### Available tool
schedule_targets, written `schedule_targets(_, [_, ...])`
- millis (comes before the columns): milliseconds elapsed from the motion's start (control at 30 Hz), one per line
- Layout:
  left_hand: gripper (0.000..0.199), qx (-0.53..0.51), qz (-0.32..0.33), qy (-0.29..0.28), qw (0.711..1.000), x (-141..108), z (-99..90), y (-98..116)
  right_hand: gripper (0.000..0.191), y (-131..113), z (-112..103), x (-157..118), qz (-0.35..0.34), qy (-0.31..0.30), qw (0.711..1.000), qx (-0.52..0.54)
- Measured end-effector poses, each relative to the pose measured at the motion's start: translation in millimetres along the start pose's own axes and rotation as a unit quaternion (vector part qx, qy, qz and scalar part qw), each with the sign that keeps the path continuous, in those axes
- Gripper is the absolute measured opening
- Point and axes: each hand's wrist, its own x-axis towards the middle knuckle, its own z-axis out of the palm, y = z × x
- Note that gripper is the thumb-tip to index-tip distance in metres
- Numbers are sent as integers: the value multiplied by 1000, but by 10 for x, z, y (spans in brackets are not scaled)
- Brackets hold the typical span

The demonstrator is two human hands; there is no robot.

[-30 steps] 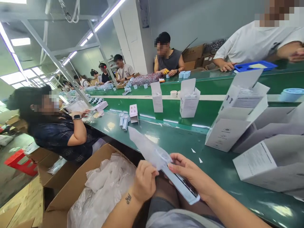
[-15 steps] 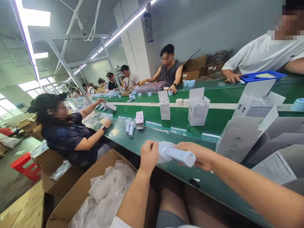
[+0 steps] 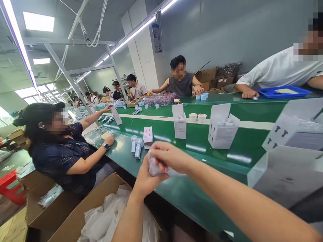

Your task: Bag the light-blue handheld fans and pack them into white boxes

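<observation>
A clear plastic bag is held between my two hands above the near edge of the bench. Around its lower left side curls my left hand, fingers closed. My right hand crosses over the top and pinches the bag's upper part. The light-blue device seen in the bag earlier is mostly hidden by my hands. Just beyond them, two light-blue devices with round heads and straight handles lie on the green bench. Beside those devices stands a small white box with printed pictures.
Open white cartons stand on the green conveyor, with more at right. A cardboard box of plastic bags is below left. A co-worker sits left; others work across, near a blue tray and white cups.
My right hand has moved left from the device's handle end to my left hand, and now pinches the bag. The view has turned right. The co-worker opposite has moved a hand to the blue cups.
</observation>
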Motion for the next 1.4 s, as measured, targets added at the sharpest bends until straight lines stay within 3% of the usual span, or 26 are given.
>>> schedule_targets(67, [42, 12, -27, 104, 994, 22, -134, -168, 29, 204, -31, 340, 1, 7, 997, -79])
schedule_targets(133, [39, -15, -41, 232, 972, 78, -306, -288, 45, 464, -48, 697, 11, 62, 985, -158])
schedule_targets(200, [41, -51, -49, 321, 944, 151, -486, -360, 66, 758, 14, 1025, 28, 116, 971, -209])
schedule_targets(267, [42, -71, -49, 364, 928, 224, -633, -406, 61, 1029, 123, 1285, 39, 144, 956, -253])
schedule_targets(333, [41, -83, -50, 375, 922, 283, -728, -444, 34, 1198, 178, 1459, 41, 167, 943, -285])
schedule_targets(367, [40, -90, -51, 373, 922, 306, -757, -460, 23, 1223, 157, 1512, 39, 180, 936, -299])
schedule_targets(433, [40, -110, -57, 368, 922, 348, -784, -468, 19, 1134, 9, 1544, 24, 211, 922, -325])
schedule_targets(600, [38, -204, -43, 345, 915, 533, -653, -199, 22, 323, -561, 1178, -43, 262, 875, -405])
schedule_targets(700, [36, -258, 4, 302, 918, 713, -402, 111, 25, -110, -687, 786, -76, 235, 861, -445])
schedule_targets(767, [37, -267, 37, 261, 927, 806, -196, 272, 30, -205, -686, 545, -89, 203, 864, -453])
schedule_targets(933, [28, -138, 18, 175, 975, 765, 164, 314, 39, 79, -686, 81, -84, 178, 898, -392])
schedule_targets(1033, [23, -74, -18, 198, 977, 627, 200, 273, 60, 303, -700, -180, -86, 182, 924, -325])
schedule_targets(1200, [21, -11, -28, 191, 981, 479, 170, 471, 62, 614, -581, -593, -160, 91, 967, -175])
schedule_targets(1233, [20, 9, -20, 179, 984, 457, 172, 517, 67, 691, -519, -654, -174, 102, 968, -147])
schedule_targets(1300, [20, 44, 1, 159, 986, 401, 195, 568, 73, 867, -347, -737, -204, 186, 953, -123])
schedule_targets(1400, [22, 83, 36, 162, 983, 270, 265, 527, 76, 1128, -16, -738, -269, 305, 898, -165])
